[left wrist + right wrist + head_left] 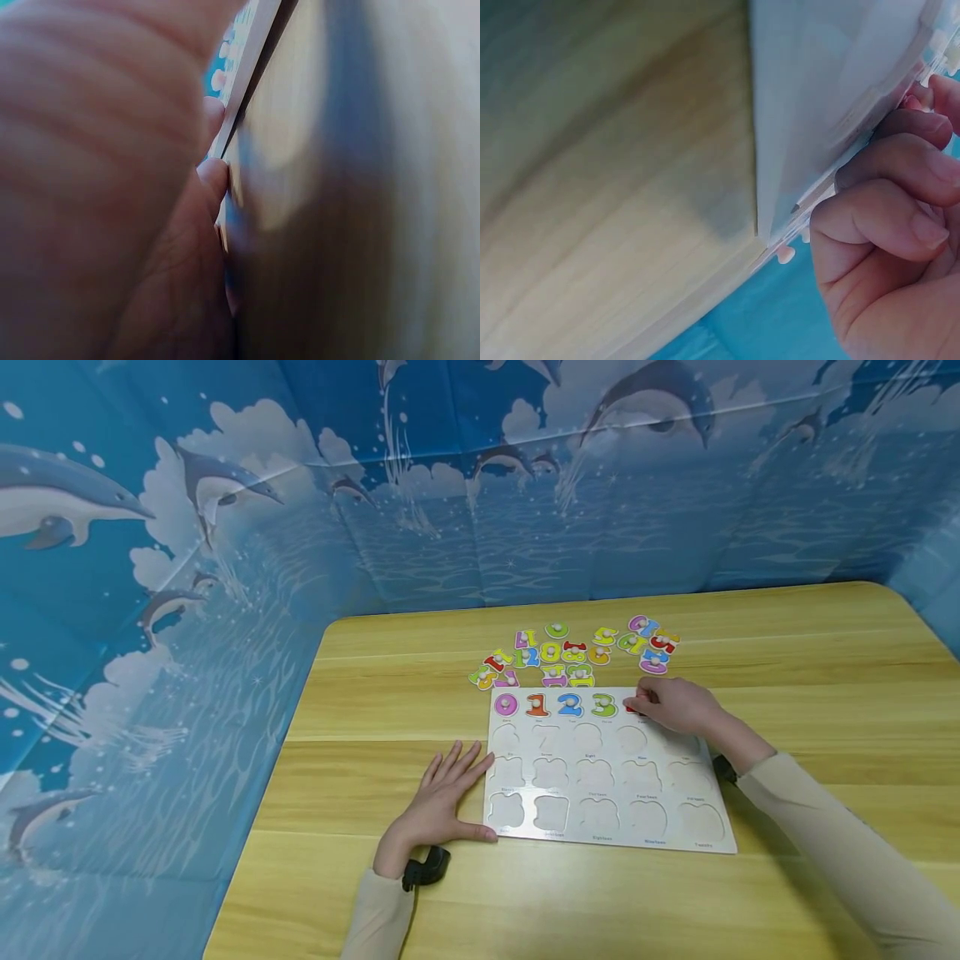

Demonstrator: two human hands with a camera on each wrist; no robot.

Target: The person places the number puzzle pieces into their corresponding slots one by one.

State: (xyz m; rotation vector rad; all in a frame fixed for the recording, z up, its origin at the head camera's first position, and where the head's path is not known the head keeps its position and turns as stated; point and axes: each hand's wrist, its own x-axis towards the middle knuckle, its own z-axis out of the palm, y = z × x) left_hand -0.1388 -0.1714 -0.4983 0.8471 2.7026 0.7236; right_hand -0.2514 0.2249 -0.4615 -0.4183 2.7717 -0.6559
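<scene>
A person's right hand pinches a red number piece over the top row of a white puzzle board, right of the frame's center, while the left hand, fingers spread wide, braces the board's left edge. Whether the piece is seated cannot be told; the fingers partly hide it. A slight twist could leave it catching on the recess rim, and pressing off-center could tip it. Loose number pieces, upper center on the tabletop, risk being brushed by a careless knuckle.
</scene>
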